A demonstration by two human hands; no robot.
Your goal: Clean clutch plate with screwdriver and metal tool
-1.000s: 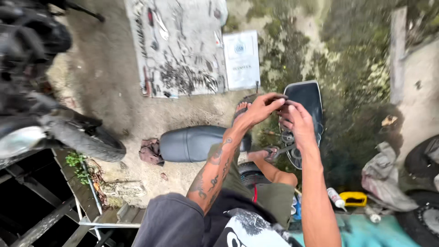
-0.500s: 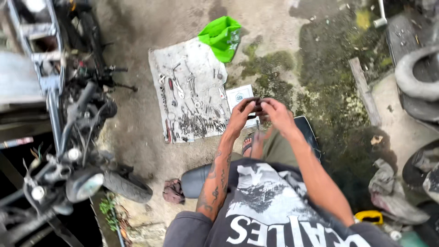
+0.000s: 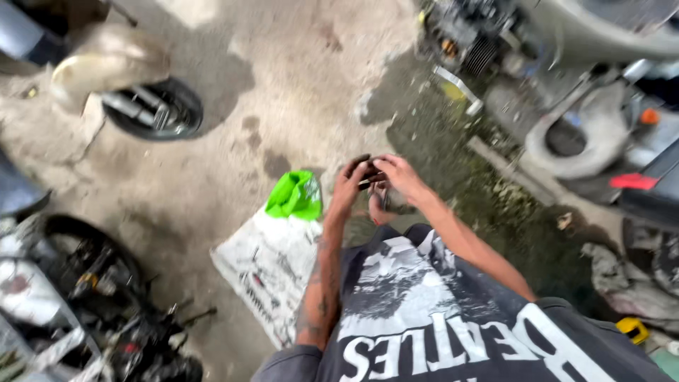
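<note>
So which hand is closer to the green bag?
Left. The left hand is just right of the green bag, almost beside it. The right hand is further right, beyond the left, both around a small dark part.

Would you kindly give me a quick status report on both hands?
Left hand and right hand together, gripping one small dark part. Held above the ground, over the mat. Green bag alongside, nothing blocking.

Bag [image 3: 296,194] bright green — sack [image 3: 265,269] white, dark-flecked — shirt [image 3: 453,318] grey, white print.
</note>
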